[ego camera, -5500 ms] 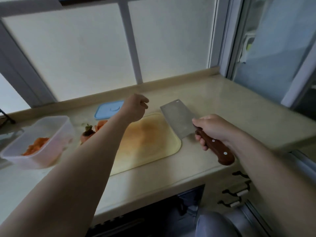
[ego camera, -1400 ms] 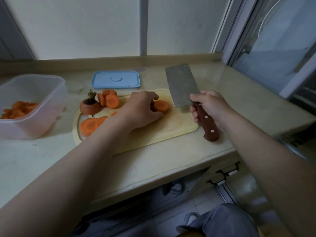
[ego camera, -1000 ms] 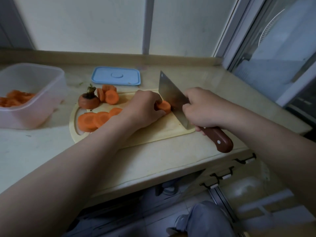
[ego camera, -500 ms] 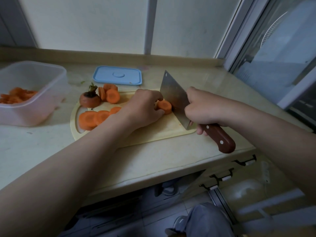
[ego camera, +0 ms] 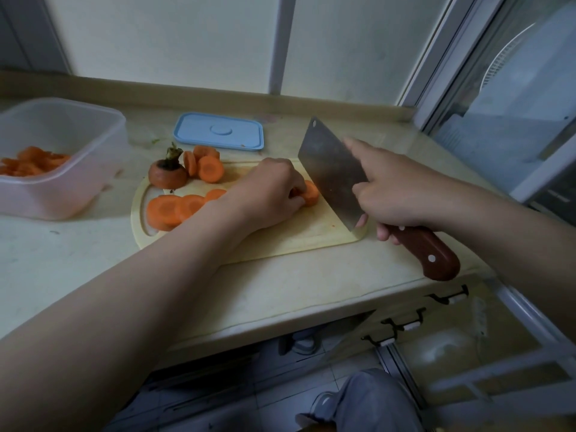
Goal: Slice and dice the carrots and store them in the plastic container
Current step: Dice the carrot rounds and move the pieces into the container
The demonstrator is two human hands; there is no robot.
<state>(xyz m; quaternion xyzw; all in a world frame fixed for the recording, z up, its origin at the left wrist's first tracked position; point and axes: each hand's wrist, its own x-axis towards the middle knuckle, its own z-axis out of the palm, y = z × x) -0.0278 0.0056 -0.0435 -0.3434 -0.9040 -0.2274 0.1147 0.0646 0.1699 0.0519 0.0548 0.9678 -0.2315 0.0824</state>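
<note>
A pale cutting board point(ego camera: 290, 241) lies on the counter. My left hand point(ego camera: 268, 191) curls over a stack of carrot rounds point(ego camera: 310, 192) and holds it down on the board. My right hand point(ego camera: 396, 188) grips the brown handle of a cleaver point(ego camera: 332, 169), with the forefinger laid along the blade's spine. The blade stands on edge just right of the carrot stack, its heel on the board. More carrot slices point(ego camera: 174, 208) lie at the board's left, others point(ego camera: 205, 163) sit at the back beside a carrot top point(ego camera: 166, 173). A clear plastic container point(ego camera: 59, 157) at left holds carrot pieces.
A blue lid point(ego camera: 218, 131) lies flat on the counter behind the board. The counter's front edge point(ego camera: 311, 319) runs below the board, with drawer handles point(ego camera: 402, 322) under it. A window frame and a sliding door stand at the back and right.
The view first swung down onto the board. My left hand settled on the carrot stack, and the cleaver turned from flat to edge-down beside it. In the last half second little has moved.
</note>
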